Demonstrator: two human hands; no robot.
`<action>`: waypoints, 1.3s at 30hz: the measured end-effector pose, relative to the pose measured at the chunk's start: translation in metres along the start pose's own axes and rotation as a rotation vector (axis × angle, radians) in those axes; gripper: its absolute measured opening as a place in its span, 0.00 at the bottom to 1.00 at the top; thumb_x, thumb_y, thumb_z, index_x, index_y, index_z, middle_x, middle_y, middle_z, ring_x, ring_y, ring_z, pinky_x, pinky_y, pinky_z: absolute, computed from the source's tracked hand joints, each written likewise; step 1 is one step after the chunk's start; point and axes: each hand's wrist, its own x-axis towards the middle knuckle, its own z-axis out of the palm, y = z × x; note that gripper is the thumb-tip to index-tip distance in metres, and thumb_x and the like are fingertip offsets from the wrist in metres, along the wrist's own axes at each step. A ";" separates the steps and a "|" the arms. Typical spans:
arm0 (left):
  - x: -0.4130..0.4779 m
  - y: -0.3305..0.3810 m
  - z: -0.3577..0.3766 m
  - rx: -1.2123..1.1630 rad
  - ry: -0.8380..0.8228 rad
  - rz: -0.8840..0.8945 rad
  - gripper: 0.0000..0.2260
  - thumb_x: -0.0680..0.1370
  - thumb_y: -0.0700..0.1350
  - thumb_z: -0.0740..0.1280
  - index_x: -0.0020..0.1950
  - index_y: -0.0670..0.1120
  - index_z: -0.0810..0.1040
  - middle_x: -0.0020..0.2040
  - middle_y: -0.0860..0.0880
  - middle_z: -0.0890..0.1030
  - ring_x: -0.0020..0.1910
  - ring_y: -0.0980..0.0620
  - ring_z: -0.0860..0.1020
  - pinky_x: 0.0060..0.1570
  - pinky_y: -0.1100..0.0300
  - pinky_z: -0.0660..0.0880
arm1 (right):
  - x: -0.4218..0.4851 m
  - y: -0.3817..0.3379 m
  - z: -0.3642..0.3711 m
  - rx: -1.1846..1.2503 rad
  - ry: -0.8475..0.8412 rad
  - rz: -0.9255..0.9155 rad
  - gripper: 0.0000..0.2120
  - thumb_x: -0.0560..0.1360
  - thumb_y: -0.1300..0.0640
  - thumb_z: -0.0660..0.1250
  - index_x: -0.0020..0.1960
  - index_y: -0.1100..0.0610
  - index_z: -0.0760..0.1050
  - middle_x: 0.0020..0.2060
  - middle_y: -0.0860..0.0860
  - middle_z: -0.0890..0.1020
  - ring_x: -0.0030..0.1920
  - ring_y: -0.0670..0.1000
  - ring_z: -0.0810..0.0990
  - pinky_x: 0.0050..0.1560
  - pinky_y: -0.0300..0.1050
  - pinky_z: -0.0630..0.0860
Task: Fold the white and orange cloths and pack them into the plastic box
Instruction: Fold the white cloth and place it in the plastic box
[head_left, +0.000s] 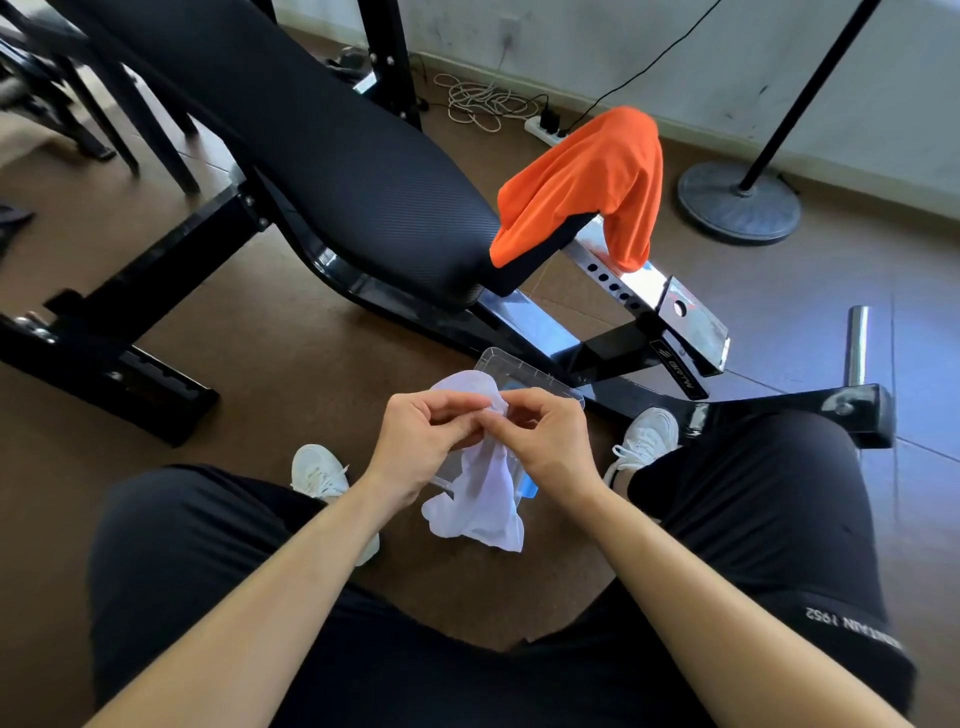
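A black padded bench (332, 171) runs across the upper half of the view, its steel frame (618, 283) reaching the brown floor (291, 343) near the person's white shoes (647, 434). The orange cloth (587, 182) lies draped and unfolded over the bench's near end, well apart from the hands. Below it, on the floor between the person's knees, sits the clear plastic box (524, 371), largely hidden behind the hands; something blue shows through it, too little to identify. The white cloth (483, 499) hangs bunched in the air over the box, its lower edge loose and crumpled. The left hand (421, 441) and the right hand (545, 441) meet just above the box — the fingertips of both pinched on the cloth's upper edge, thumbs pressed against forefingers, the remaining fingers curled in. The step in hand appears to be the first one: finding corners of the white cloth so that folding can begin; nothing looks folded or packed yet. The next move probably calls for drawing the hands apart to spread the edge flat — then matching corner to corner before lowering the cloth into the box. The orange cloth would follow, needing a reach forward to the bench.
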 end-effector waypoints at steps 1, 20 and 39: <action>0.001 0.000 -0.002 0.024 -0.013 0.019 0.10 0.77 0.35 0.72 0.57 0.45 0.86 0.51 0.44 0.88 0.52 0.44 0.87 0.56 0.40 0.82 | 0.003 0.001 -0.004 -0.021 -0.019 -0.006 0.06 0.76 0.56 0.74 0.52 0.55 0.85 0.43 0.50 0.86 0.44 0.49 0.85 0.46 0.42 0.84; 0.049 -0.029 -0.027 0.646 -0.244 0.083 0.07 0.76 0.49 0.74 0.53 0.57 0.82 0.48 0.55 0.81 0.52 0.51 0.80 0.55 0.50 0.80 | 0.041 -0.049 -0.093 -0.149 -0.210 -0.140 0.06 0.80 0.53 0.67 0.48 0.54 0.81 0.40 0.60 0.81 0.40 0.52 0.77 0.47 0.61 0.78; 0.040 -0.016 -0.031 0.388 -0.188 0.099 0.05 0.77 0.47 0.74 0.43 0.49 0.82 0.38 0.51 0.80 0.37 0.57 0.77 0.39 0.61 0.73 | 0.030 -0.046 -0.138 -0.136 -0.066 -0.049 0.03 0.79 0.61 0.71 0.48 0.58 0.83 0.39 0.50 0.83 0.38 0.41 0.79 0.44 0.36 0.78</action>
